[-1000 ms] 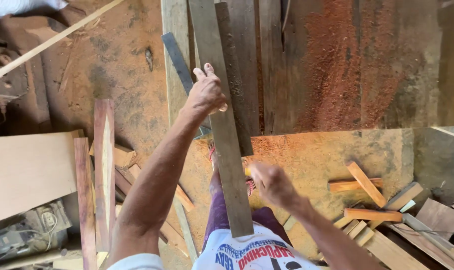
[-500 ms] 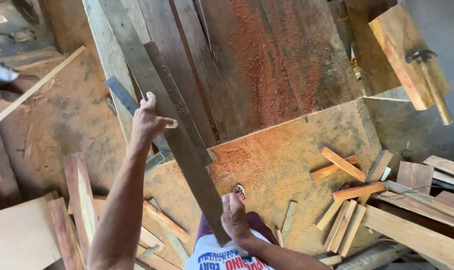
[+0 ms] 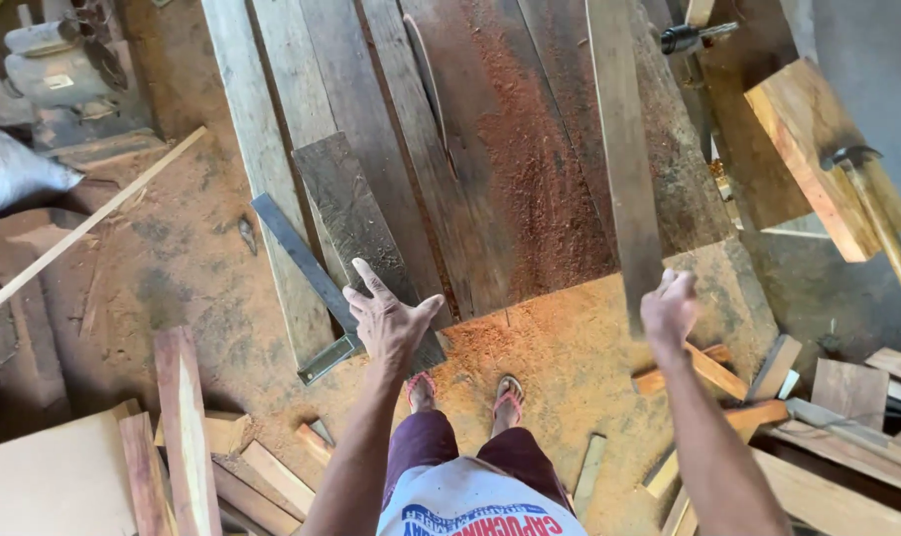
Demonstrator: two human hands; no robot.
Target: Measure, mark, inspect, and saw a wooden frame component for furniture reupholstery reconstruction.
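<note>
Where the view starts nearest, two feet in red sandals (image 3: 465,394) are seen on a sawdust-covered floor (image 3: 570,357), with offcuts (image 3: 713,369) scattered to the right and short boards (image 3: 185,427) stacked to the left.

Item: long narrow plank (image 3: 624,149), grey and weathered, rough-sawn. It is held at its near end by the right hand (image 3: 669,310), whose grip is closed around that end; the rest runs away from the person over the saw table (image 3: 530,179), lying slightly aslant above the table boards. It is judged stiff, moderately heavy for its length and splintery rather than slippery. Held by one end only, it is likely to lever downward, so a second hold further along would be steadier.

Item: short dark board (image 3: 361,223), flat on the table's near edge. The left hand (image 3: 386,320) is laid on its near end, fingers spread, the grip released and nothing clasped. A grey metal bar (image 3: 302,263) lies just beside it.

Further off: a saw blade (image 3: 426,74) rising edge-on through the table, red sawdust spread beside it; a hammer (image 3: 872,203) resting on a pale block (image 3: 798,149) at right; a motor (image 3: 59,60) at far left.
</note>
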